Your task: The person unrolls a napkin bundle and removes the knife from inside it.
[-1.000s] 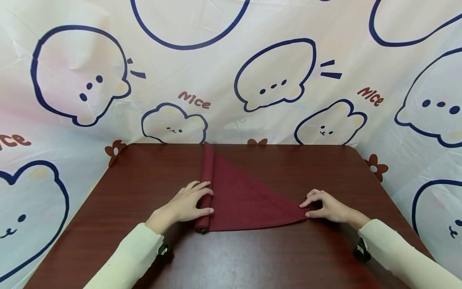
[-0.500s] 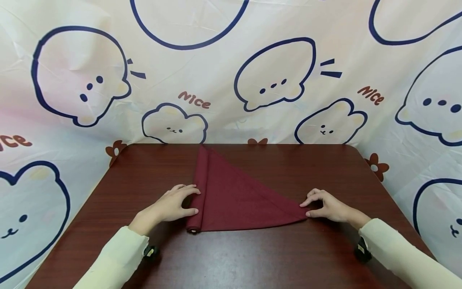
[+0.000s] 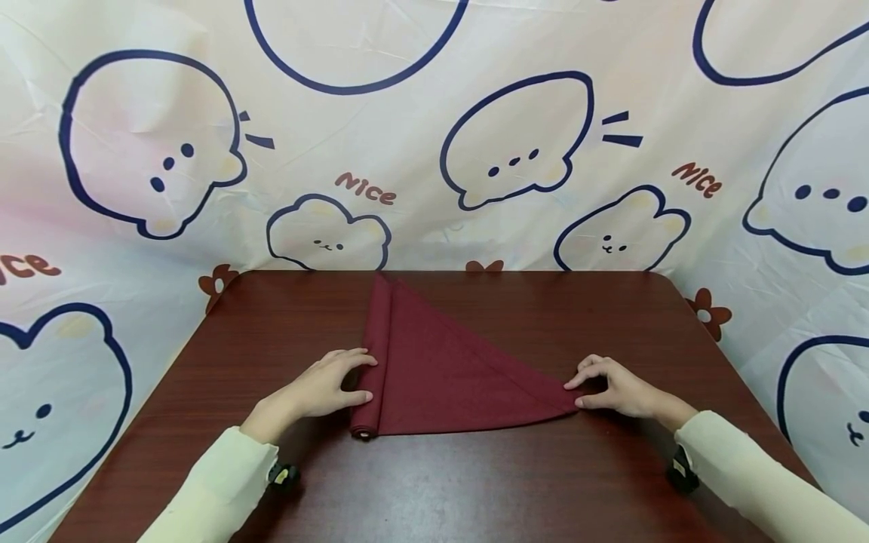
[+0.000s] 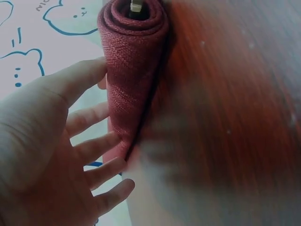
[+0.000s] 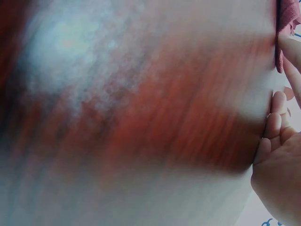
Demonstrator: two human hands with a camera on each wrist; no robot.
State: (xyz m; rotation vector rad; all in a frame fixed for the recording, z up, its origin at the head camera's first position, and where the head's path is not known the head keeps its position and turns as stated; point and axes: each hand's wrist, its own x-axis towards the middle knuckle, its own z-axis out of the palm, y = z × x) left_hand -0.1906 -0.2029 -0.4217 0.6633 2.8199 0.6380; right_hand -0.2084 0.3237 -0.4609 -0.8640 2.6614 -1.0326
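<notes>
A dark red cloth (image 3: 462, 369) lies on the table, its left side wound into a roll (image 3: 376, 332) and the rest spread flat, narrowing to a corner at right. My left hand (image 3: 319, 388) rests on the roll, thumb and spread fingers touching it. In the left wrist view, the roll (image 4: 131, 61) shows its coiled end with a small pale piece inside, and the fairly straight fingers of the left hand (image 4: 51, 127) lie along its side. My right hand (image 3: 621, 388) pinches the cloth's right corner between thumb and fingers; the right wrist view catches only a bit of that cloth (image 5: 288, 21).
A glossy brown wooden table (image 3: 434, 490) lies beneath the cloth. Behind it and along both sides hangs a pale curtain (image 3: 421, 143) printed with cartoon animals. A dark wrist device (image 3: 284, 475) sits at the left cuff, and another wrist device (image 3: 681, 469) at the right.
The roll has turned leftward with my left hand on it, so the flat part of the cloth is wider. Over the last half second almost nothing moves. My right hand stays at the corner.
</notes>
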